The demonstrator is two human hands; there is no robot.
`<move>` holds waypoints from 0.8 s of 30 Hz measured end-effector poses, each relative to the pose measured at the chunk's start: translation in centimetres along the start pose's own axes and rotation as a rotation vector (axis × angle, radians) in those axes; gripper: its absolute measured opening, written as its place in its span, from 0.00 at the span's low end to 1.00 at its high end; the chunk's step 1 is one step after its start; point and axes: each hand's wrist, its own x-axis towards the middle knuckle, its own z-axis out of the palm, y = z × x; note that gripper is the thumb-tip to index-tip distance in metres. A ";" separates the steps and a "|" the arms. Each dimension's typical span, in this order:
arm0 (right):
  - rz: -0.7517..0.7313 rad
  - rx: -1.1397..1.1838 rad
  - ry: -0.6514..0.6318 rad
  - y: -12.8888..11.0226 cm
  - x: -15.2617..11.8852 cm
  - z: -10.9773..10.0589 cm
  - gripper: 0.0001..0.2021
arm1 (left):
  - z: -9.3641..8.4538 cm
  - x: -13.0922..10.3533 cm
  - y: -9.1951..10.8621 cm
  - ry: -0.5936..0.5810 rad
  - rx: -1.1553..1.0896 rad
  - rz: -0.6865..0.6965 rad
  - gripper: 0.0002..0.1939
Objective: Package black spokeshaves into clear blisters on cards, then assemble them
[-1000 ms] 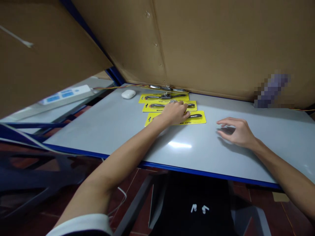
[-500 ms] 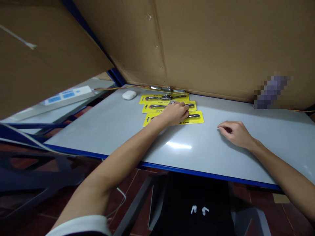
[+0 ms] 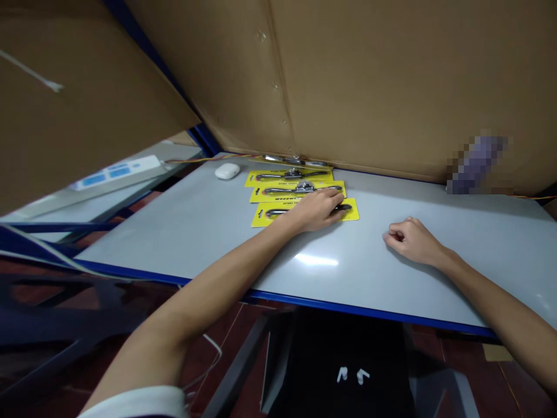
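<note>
Several yellow cards with dark metal two-handled tools lie in a column at the back of the grey table. My left hand rests on the nearest card, covering the middle of its tool; its fingers are bent over the tool, and whether they grip it cannot be made out. Just behind lies the second card, then a third, and one more at the cardboard wall. To the right, my right hand is curled closed above the table, with nothing visible in it.
A white rounded case sits left of the cards. A power strip lies on the shelf at left. Cardboard walls stand behind and at left. A blurred purple object is at the back right. The table has a blue front edge.
My left hand has shifted slightly right and towards me, uncovering the second card's tool middle. The fingers of my right hand have curled in more.
</note>
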 end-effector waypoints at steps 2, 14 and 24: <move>0.021 0.024 0.016 -0.2 0.0 -0.1 0.21 | 0.3 -0.1 0.7 0.007 -0.015 0.040 0.16; 0.008 0.047 0.147 0.0 0.1 -1.2 0.19 | -0.4 -0.5 4.0 0.062 -0.085 0.409 0.26; -0.173 0.050 0.069 -0.6 -0.4 -0.5 0.14 | -1.0 -0.4 1.6 -0.055 -0.214 0.032 0.32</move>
